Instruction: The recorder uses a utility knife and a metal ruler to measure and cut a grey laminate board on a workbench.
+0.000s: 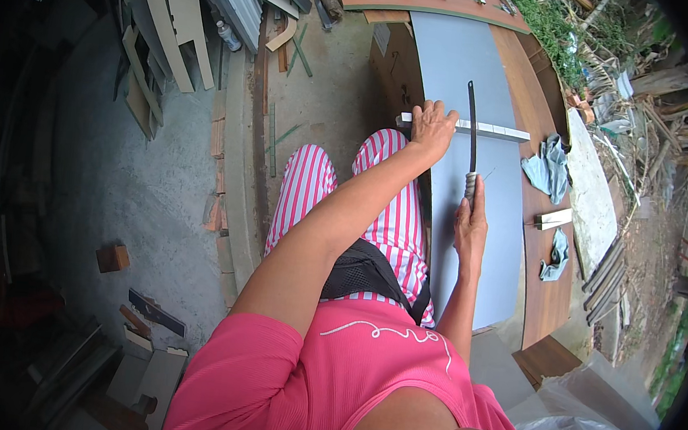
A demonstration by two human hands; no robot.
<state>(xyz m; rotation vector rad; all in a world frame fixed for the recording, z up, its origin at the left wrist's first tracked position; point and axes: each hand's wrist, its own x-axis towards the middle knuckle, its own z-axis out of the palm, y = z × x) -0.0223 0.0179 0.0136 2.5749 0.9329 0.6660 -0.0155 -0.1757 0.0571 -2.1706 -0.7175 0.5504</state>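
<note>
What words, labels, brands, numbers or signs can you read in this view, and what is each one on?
None can be read with certainty.
Pink shirt: a white looping, script-like line; no clear word.
Bottle: any print is too small to read.
Brown box: pale patch on its side, too small to read.
Saw and white strip: no readable marking.

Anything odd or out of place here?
Yes: the dark blade in the right hand has a wrapped grip that looks makeshift, and two crumpled blue-gray cloths lie loose on the brown board.
</note>
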